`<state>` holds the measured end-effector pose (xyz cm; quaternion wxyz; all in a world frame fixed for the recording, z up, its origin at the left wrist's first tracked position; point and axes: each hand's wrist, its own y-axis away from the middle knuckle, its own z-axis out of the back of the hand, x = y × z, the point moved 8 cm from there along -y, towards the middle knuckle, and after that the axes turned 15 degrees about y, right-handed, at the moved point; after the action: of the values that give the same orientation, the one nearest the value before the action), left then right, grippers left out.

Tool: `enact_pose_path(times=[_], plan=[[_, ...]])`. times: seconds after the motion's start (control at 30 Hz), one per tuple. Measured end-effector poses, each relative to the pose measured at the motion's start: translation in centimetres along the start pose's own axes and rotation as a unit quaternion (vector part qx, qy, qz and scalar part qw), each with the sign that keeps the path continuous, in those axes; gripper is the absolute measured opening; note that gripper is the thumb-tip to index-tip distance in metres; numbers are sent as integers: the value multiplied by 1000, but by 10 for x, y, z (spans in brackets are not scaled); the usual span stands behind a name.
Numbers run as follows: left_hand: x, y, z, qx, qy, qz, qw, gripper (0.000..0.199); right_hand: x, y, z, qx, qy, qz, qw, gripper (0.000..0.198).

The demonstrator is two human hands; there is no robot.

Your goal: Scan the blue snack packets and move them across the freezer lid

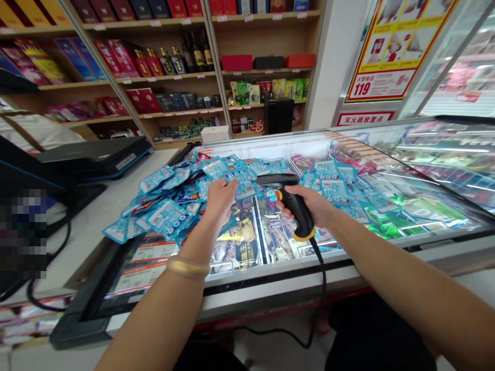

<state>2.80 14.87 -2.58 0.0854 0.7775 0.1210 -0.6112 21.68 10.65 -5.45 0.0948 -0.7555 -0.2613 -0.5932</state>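
Note:
My right hand (315, 202) is wrapped round the grip of a black and yellow barcode scanner (300, 215), its head pointing left. A cable hangs from the scanner's base. My left hand (220, 202) is closed at the edge of a light blue packet (245, 189) whose printed barcode shows, just left of the scanner head. Much of that hand's fingers is hidden from me. Left of it, a heap of similar blue packets (170, 216) covers the glass lid. More blue packets (333, 189) lie spread to the right of the scanner.
Under the packets is a glass-topped chest freezer (270, 275) with packaged goods inside. A counter (87, 226) with a flat black device (96, 157) stands at the left. The black scanner cable (322, 288) loops down the front. Stocked shelves (166, 77) rise behind.

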Motion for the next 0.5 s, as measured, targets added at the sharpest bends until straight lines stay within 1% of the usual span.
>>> enact_pose_path(times=[0.1, 0.17, 0.3, 0.37, 0.43, 0.5], plan=[[-1, 7, -26, 54, -40, 0, 998, 12, 11, 13, 16, -37, -19, 23, 999, 20], [-1, 12, -48, 78, -67, -8, 995, 13, 21, 27, 32, -67, -27, 43, 996, 17], [12, 22, -107, 136, -85, -1, 987, 15, 33, 63, 73, -142, -43, 64, 987, 15], [22, 27, -138, 166, -97, 11, 981, 27, 35, 79, 93, -175, -52, 73, 980, 16], [31, 33, -166, 208, -133, 5, 969, 48, 35, 93, 109, -198, -63, 80, 975, 16], [38, 41, -189, 263, -208, -23, 942, 74, 32, 102, 121, -213, -77, 80, 971, 15]])
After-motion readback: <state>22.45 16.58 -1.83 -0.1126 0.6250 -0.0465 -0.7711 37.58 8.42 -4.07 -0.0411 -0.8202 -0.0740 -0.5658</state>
